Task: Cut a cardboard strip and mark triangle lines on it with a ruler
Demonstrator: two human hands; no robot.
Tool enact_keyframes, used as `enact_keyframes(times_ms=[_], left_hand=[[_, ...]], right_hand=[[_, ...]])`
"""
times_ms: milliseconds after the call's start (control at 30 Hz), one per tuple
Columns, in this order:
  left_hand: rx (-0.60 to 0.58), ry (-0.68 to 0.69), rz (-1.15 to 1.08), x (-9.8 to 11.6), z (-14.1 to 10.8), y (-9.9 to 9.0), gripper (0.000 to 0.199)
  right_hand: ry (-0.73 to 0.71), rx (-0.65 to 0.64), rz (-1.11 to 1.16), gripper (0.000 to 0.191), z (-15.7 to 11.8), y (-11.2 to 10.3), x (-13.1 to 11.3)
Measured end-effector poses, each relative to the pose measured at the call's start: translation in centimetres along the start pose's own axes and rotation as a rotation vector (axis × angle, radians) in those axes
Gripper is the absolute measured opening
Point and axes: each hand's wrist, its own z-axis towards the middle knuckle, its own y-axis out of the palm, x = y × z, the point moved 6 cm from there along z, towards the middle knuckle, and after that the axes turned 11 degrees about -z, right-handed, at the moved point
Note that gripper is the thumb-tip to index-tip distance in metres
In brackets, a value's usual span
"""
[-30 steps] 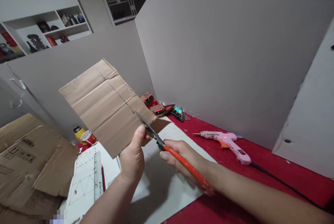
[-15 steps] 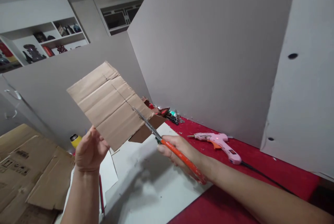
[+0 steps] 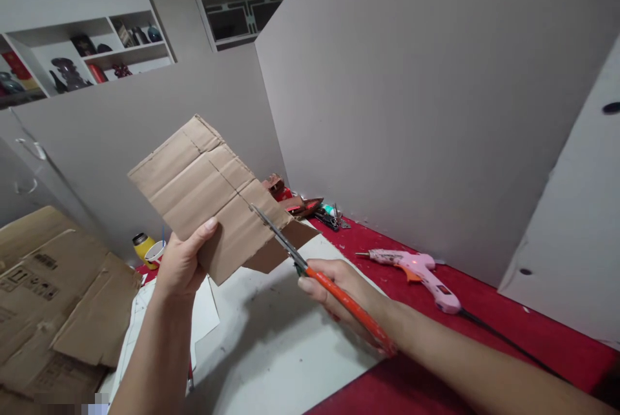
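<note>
My left hand [image 3: 186, 253] grips a creased piece of cardboard [image 3: 198, 182] at its lower left edge, thumb on the face and fingers behind. A dark drawn line runs along the cardboard towards its right side. My right hand [image 3: 339, 292] is closed round the orange handles of a pair of scissors [image 3: 351, 305]. Their blades lie at the cardboard's right part, tips on the drawn line. Below the blades a flap of the cardboard [image 3: 274, 250] hangs bent away. Both are held above a white board [image 3: 271, 331].
A pink glue gun [image 3: 416, 266] with a black cable lies on the red tabletop [image 3: 484, 318] at right. Flattened cardboard boxes [image 3: 53, 292] are piled at left, near a yellow bottle [image 3: 143, 247] and a white cup [image 3: 155, 252]. Small tools [image 3: 332, 215] lie along the grey partition [image 3: 387, 111].
My left thumb has come down onto the cardboard's face, where before the hand was more open at its lower edge. The scissors stay at about the same place on the line. The view has shifted slightly.
</note>
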Motion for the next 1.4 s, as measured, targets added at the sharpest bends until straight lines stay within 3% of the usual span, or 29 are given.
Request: enact_keyframes(times_ms=[267, 567, 900, 1400], left_hand=[[-0.011, 0.003, -0.008, -0.1, 0.0, -0.1, 0.059], [0.001, -0.029, -0.009, -0.2, -0.2, 0.1, 0.058], [-0.048, -0.069, -0.007, -1.3, -1.0, 0.7, 0.068], [-0.063, -0.084, -0.013, -1.1, -1.1, 0.8, 0.067]], right_hand=[[-0.036, -0.048, -0.005, 0.05, -0.1, -0.7, 0.1], [0.033, -0.05, 0.014, 0.058, -0.1, 0.1, 1.1], [-0.04, -0.011, -0.247, 0.057, 0.0, -0.9, 1.0], [0.018, -0.003, -0.015, 0.061, -0.3, -0.9, 0.3]])
